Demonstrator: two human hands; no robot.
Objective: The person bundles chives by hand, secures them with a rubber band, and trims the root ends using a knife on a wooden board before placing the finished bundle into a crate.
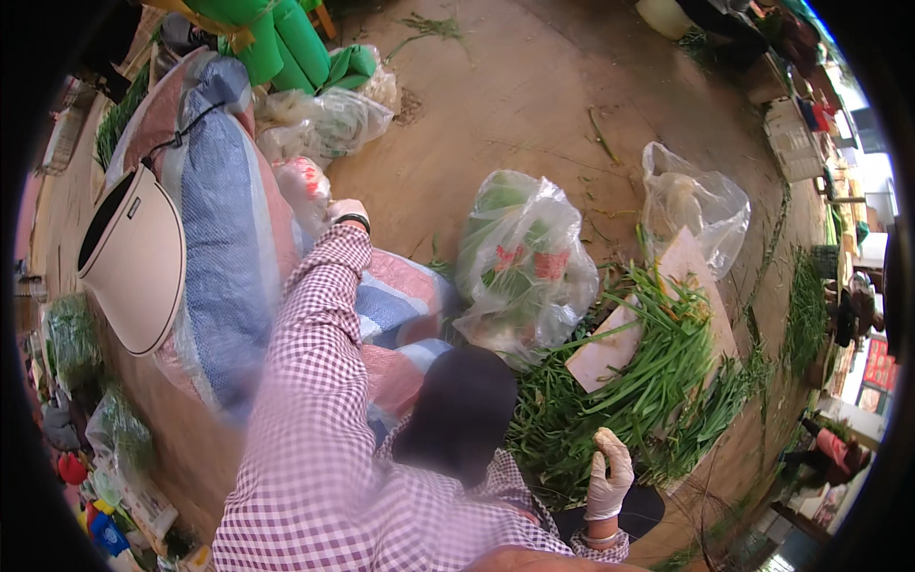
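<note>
Now left hand (347, 211), gloved, reaches up to a small bag (303, 186) beside the striped sack (224, 238); grip cannot be told. Right hand (608, 474), gloved, rests open on the greens (658, 367) on the floor (496, 105).

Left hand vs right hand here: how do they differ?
The left hand is stretched far forward, by the plastic bags at the big striped sack; the right hand stays close in, at the pile of green stalks. The left hand's fingers are hidden, so its grip cannot be told; the right hand's fingers show, loosely curled on the stalks. Both wear pale gloves and checked sleeves.
</note>
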